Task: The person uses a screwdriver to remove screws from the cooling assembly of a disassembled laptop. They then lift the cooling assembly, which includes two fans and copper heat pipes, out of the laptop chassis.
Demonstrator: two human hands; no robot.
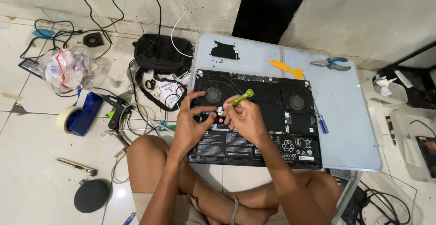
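Note:
An opened black laptop (272,116) lies bottom-up on a low light-blue table (349,129), showing two fans, heat pipes and a battery. My right hand (245,116) grips a green-handled screwdriver (241,98), its tip down at the board just above the battery. My left hand (193,118) rests on the laptop's left part, fingers spread near the left fan and touching a small component beside the screwdriver tip. My bare knees sit under the table's front edge.
On the table: a black cover piece (225,50), a yellow pry tool (287,68), blue-handled pliers (330,63), a blue screwdriver (321,124). On the floor at left: a black bag (161,54), tape roll (68,118), glue gun (117,109), cables, a utility knife (76,166).

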